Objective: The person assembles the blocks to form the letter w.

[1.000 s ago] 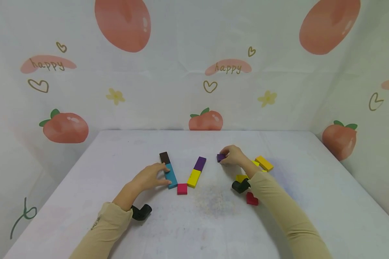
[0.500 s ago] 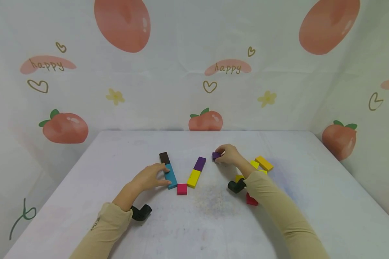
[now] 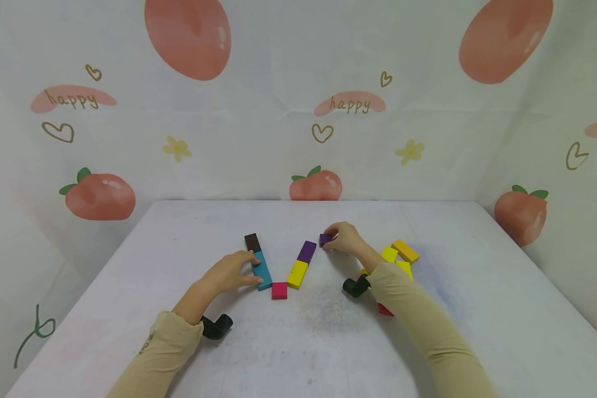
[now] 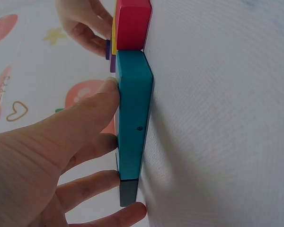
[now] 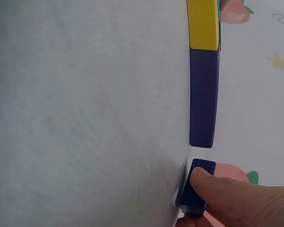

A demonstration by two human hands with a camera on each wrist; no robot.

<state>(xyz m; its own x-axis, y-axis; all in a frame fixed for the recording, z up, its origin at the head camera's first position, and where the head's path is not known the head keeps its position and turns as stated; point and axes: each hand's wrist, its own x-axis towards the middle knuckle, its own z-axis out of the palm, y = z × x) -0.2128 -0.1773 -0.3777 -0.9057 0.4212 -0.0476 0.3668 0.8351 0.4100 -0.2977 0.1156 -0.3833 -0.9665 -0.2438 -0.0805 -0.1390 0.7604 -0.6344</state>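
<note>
In the head view my left hand rests its thumb and fingertips on a long blue block, fingers spread along it. A dark brown block lies end to end with its far end. At the near end sits a pinkish-red square block, from which a yellow block and a purple block slant away to the right, forming a V-like outline. My right hand pinches a small dark purple block between thumb and fingers, a narrow gap from the purple block's far end.
To the right lie a yellow block, another yellow block and an orange-yellow block. A red piece is partly hidden by the right sleeve. Black wrist cameras hang at both cuffs. A printed cloth backdrop stands behind the table.
My right hand has carried the small purple block leftward, close to the purple block's far end. More of the yellow blocks shows behind the right arm. The left hand stays in place.
</note>
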